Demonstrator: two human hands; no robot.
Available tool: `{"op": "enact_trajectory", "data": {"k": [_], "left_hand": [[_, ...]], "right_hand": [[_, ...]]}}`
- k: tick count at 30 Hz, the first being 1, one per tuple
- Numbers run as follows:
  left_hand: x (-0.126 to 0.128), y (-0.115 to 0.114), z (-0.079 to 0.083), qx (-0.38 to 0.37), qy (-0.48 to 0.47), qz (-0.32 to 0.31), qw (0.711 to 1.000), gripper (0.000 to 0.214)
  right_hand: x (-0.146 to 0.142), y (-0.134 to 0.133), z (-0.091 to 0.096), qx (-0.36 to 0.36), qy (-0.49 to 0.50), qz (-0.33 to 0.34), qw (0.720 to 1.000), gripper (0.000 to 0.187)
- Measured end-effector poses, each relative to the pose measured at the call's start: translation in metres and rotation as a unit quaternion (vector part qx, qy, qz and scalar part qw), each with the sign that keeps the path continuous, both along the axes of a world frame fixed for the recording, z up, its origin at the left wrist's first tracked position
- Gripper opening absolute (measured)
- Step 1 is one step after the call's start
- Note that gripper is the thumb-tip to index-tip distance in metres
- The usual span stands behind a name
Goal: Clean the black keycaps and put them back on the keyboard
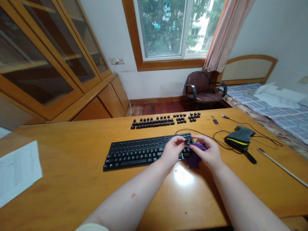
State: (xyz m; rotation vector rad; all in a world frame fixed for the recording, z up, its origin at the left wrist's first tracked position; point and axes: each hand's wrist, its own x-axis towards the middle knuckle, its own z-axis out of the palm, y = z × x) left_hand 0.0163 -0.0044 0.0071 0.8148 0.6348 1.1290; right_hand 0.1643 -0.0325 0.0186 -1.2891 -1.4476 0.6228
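Between the thumb and fingers of my left hand point(173, 150) is a small black keycap point(187, 142). My right hand point(209, 150) pinches a purple cloth point(195, 157) that hangs down beside the keycap. Both hands are held close together over the right end of a black keyboard point(134, 152). Its upper rows are stripped to bare switch posts, while keycaps still sit on the lower rows. My hands hide part of its number pad. Behind the keyboard, loose keycaps point(154, 124) stand in rows and small groups.
On the right lie a grey brush with a yellow stripe point(238, 139), a USB cable point(243, 122), a thin long-handled brush point(281, 163) and a small black puller with wire loops point(215, 121). Paper sheets point(20, 170) rest at the left. A chair point(201, 86) stands beyond the table.
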Motion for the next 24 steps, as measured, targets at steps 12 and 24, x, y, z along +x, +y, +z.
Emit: {"op": "enact_trajectory", "data": {"k": [12,24], "left_hand": [[-0.002,0.000,-0.001,0.084,0.081,0.010,0.993,0.018],[-0.011,-0.007,-0.006,0.389,0.555,0.028,0.735,0.029]], "right_hand": [[0.002,0.001,0.003,0.008,-0.065,0.036,0.997,0.021],[0.038,0.033,-0.008,-0.152,-0.168,-0.047,0.973,0.027]]}}
